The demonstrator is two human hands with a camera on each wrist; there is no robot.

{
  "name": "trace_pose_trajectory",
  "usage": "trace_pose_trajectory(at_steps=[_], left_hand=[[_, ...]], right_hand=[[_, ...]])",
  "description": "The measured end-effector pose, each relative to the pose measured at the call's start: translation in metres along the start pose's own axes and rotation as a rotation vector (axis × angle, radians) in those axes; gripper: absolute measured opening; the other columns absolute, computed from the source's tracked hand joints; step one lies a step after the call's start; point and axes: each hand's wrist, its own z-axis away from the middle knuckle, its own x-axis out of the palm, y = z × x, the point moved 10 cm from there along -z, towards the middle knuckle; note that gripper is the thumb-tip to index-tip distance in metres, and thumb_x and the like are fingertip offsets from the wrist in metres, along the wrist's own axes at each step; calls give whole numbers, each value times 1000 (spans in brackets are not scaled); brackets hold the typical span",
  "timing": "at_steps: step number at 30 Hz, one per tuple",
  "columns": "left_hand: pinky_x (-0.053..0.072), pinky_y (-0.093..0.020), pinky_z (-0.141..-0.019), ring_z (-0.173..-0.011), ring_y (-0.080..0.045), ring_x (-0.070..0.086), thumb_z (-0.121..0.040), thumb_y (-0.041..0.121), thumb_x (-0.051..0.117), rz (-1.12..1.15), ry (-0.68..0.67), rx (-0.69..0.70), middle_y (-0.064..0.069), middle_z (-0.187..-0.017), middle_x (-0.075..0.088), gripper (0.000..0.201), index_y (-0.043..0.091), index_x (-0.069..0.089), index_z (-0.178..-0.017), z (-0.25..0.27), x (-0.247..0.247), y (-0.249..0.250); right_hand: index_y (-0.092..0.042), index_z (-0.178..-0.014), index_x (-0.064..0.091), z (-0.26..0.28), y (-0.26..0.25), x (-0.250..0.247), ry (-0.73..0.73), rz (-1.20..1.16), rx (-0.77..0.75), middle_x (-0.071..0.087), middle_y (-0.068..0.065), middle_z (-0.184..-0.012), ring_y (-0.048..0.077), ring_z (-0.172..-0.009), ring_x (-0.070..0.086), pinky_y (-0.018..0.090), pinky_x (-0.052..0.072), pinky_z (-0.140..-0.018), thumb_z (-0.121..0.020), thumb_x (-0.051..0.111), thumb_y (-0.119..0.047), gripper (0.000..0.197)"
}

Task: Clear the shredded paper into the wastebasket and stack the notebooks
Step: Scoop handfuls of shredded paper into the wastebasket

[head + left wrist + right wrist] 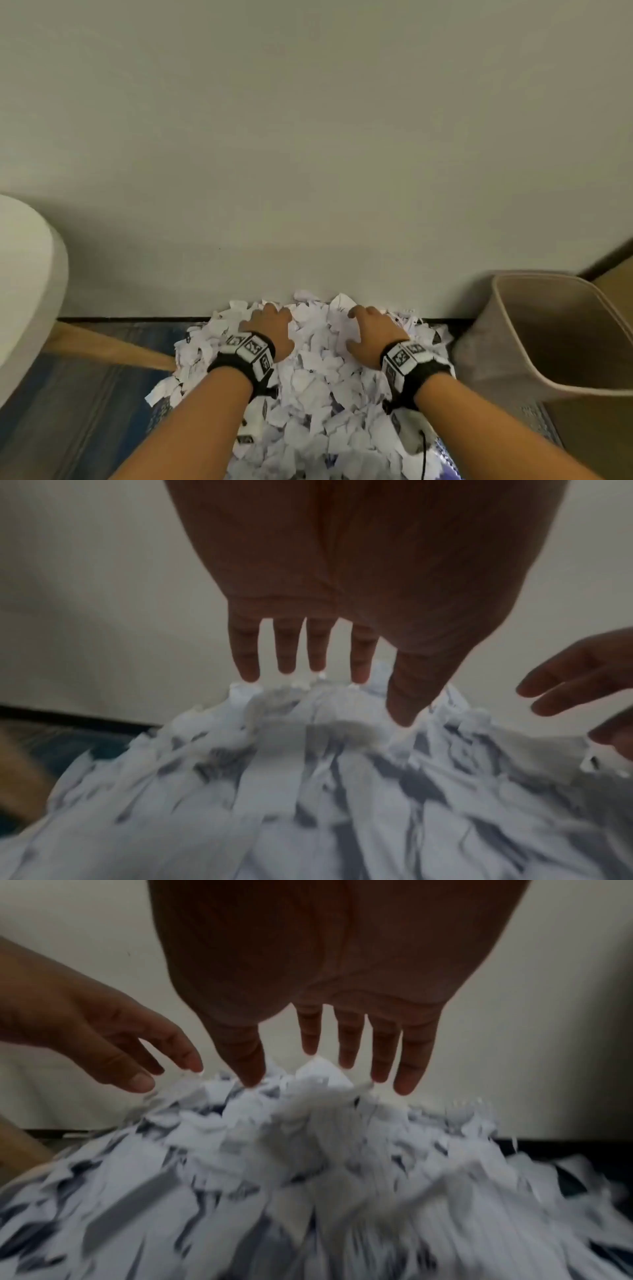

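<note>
A big heap of white shredded paper point(315, 380) lies on the floor against the wall. My left hand point(270, 325) reaches over its far left part, fingers straight and spread, tips at the heap's top edge point(298, 669). My right hand point(368, 327) is beside it on the right, fingers also straight and spread just above the scraps point(342, 1064). Neither hand holds anything. A beige wastebasket point(548, 342) stands to the right of the heap, its mouth tilted toward me. No notebook shows clearly; blue patterned patches peek from under the paper.
A plain cream wall point(308, 154) rises right behind the heap. A white rounded object point(24, 281) fills the left edge, with a wooden leg point(113, 347) slanting toward the heap. A blue rug point(78, 411) covers the floor.
</note>
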Motion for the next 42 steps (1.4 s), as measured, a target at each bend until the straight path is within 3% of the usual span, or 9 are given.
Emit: trace_pose_trajectory(at_steps=[6, 9, 14, 19, 23, 27, 33, 37, 42], left_hand=[[19, -64, -109, -146, -31, -13, -71, 66, 67, 113, 0, -117, 2, -157, -24, 107, 43, -3, -149, -3, 56, -34], [18, -65, -110, -145, -37, -10, -60, 72, 72, 132, -64, -127, -3, -156, -24, 124, 46, -13, -146, -15, 84, -44], [41, -43, -104, -127, -34, 43, -72, 50, 76, 149, -112, -26, -13, -148, 21, 104, 37, 7, -149, -13, 104, -23], [47, -33, -96, -114, -26, 54, -91, 24, 54, 142, -29, 79, -11, -133, 47, 59, 29, 28, -144, -11, 81, -6], [52, -35, -81, -96, -24, 60, -93, 20, 49, 107, 48, 120, -8, -114, 58, 48, 31, 36, -138, -16, 53, -7], [49, -44, -93, -119, -28, 49, -87, 29, 55, 102, 115, 60, -7, -138, 43, 69, 41, 19, -145, -16, 48, -16], [12, -57, -116, -145, -34, -14, -62, 64, 76, 155, -95, 27, 2, -158, -19, 120, 47, -6, -148, -22, 85, -13], [22, -51, -116, -145, -35, 6, -53, 73, 75, 174, -62, 33, -4, -158, -4, 125, 42, 2, -148, -9, 113, -7], [49, -35, -86, -112, -30, 52, -78, 31, 71, 47, 20, 6, -10, -131, 43, 78, 28, 25, -142, -12, 94, -3]], right_hand=[[-41, -150, -7, 0, 38, 62, -106, -3, 118, -17, -2, -160, 41, -146, 5, 59, 30, -111, -66, 68, -72, 117], [-45, -149, -11, -9, 47, 75, -179, -35, 110, -22, 0, -159, 44, -145, 4, 58, 26, -113, -60, 74, -72, 126], [-46, -144, 16, -7, 41, 101, -190, -13, 73, 7, 4, -155, 38, -130, 38, 47, 44, -102, -66, 79, -50, 101], [-23, -120, 49, -7, 24, 84, -123, -19, -6, 52, 7, -119, 29, -104, 58, 33, 50, -83, -81, 63, -18, 42], [-20, -110, 58, -13, 36, 51, -23, -119, 17, 63, 5, -108, 26, -103, 59, 30, 48, -80, -81, 62, -19, 29], [-27, -137, 42, -13, 51, 57, -35, -148, 37, 43, 6, -136, 30, -122, 49, 36, 45, -98, -74, 74, -34, 71], [-58, -142, -9, 0, 41, 91, -206, 42, -27, -18, -4, -158, 47, -143, 11, 62, 30, -109, -44, 77, -78, 131], [-57, -142, -12, 3, 35, 112, -272, 106, -28, -24, 0, -158, 49, -143, 7, 62, 31, -109, -46, 83, -69, 136], [-48, -146, -11, 12, 31, 90, -124, 86, -52, -19, 5, -159, 46, -142, 18, 56, 33, -110, -56, 81, -66, 130]])
